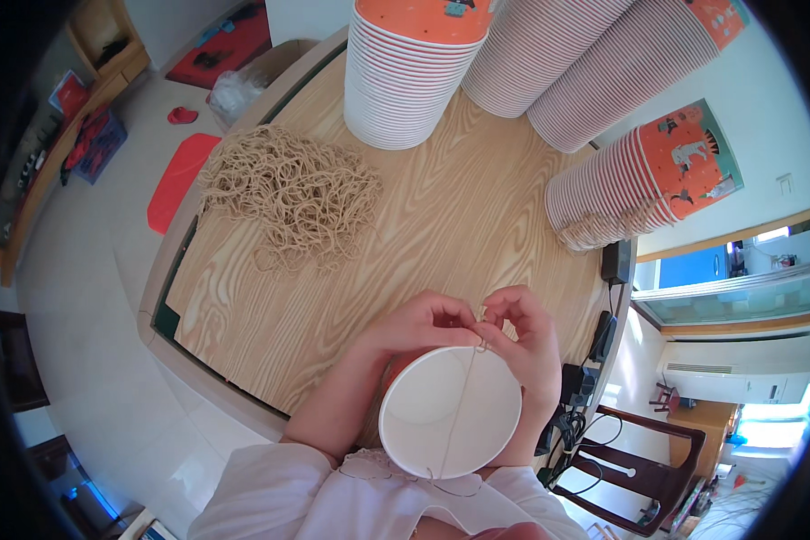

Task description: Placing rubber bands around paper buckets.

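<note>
A paper bucket (pixel 418 409), white inside with a bit of orange outer wall showing, stands close to my body with its mouth facing up. One thin beige string (pixel 456 421) runs across the mouth from the near rim to the far rim. At the far rim my left hand (pixel 426 322) pinches the string between thumb and fingers. Just to its right, my right hand (pixel 524 340) is closed on the same string, fingertips nearly touching the left ones. A small loop of string shows at the rim below the fingers. The knot, if any, is too small to make out.
A tangled pile of beige string (pixel 292 193) lies on the left of the wood-grain table (pixel 405 234). Nested paper bucket stacks (pixel 396 94) stand along the far side; another stack (pixel 612 184) leans at the right, strings hanging from it. Black adapters and cables (pixel 578 385) line the right edge.
</note>
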Demonstrator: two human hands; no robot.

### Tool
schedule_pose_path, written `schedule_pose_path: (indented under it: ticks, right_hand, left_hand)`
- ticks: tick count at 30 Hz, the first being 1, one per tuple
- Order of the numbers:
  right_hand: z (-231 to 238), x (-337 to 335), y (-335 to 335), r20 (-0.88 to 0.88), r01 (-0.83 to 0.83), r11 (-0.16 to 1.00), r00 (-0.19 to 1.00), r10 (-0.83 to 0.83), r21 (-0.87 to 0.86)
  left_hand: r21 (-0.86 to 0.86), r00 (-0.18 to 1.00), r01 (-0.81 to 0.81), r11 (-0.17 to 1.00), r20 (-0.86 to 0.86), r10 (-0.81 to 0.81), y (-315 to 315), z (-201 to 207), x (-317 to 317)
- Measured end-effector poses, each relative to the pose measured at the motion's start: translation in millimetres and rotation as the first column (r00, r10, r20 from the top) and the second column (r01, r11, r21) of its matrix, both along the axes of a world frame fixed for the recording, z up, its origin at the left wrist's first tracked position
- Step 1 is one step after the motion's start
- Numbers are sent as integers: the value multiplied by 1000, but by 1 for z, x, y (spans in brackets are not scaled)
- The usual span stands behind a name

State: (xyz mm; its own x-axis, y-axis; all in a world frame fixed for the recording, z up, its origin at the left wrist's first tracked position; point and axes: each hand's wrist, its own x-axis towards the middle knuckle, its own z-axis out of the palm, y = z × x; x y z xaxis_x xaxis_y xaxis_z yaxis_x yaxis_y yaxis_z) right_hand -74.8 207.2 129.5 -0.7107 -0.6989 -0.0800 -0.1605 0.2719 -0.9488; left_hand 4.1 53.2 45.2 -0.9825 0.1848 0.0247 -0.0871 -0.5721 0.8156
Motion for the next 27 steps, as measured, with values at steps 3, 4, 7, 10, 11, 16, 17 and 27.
schedule_pose_path:
  ticks: [3, 4, 7, 10, 11, 16, 17, 27]
  right_hand:
    - [-1, -1, 4, 9, -19, 999, 1000, 19, -29]
    - [0, -1, 6, 25, -33, 998, 999, 34, -54]
    - [3, -3, 10, 32, -60, 994, 997, 64, -96]
    - [0, -6, 14, 2, -104, 991, 995, 104, -87]
    - [0, -7, 15, -20, -130, 990, 991, 129, -58]
    - [6, -5, 11, -25, -159, 987, 987, 159, 25]
    - [7, -4, 10, -12, -152, 988, 988, 153, 37]
    - [8, -6, 8, 10, -110, 993, 994, 110, 52]
  left_hand:
    - [-205, 999, 4, 979, -38, -12, -7, 16, -2]
    - [-277, 999, -1, 961, -35, -9, -9, 23, -2]
    - [-263, 999, -34, 964, -43, 24, -10, 31, -1]
    - [-284, 996, -70, 956, -67, 53, -17, 33, 0]
    - [-289, 996, -64, 955, -71, 45, -18, 34, -1]
    - [-319, 998, -52, 946, -38, 42, -24, 39, 5]
    - [-322, 998, -50, 945, -38, 40, -25, 40, 6]
    - [-394, 995, -87, 915, -73, 63, -27, 46, 10]
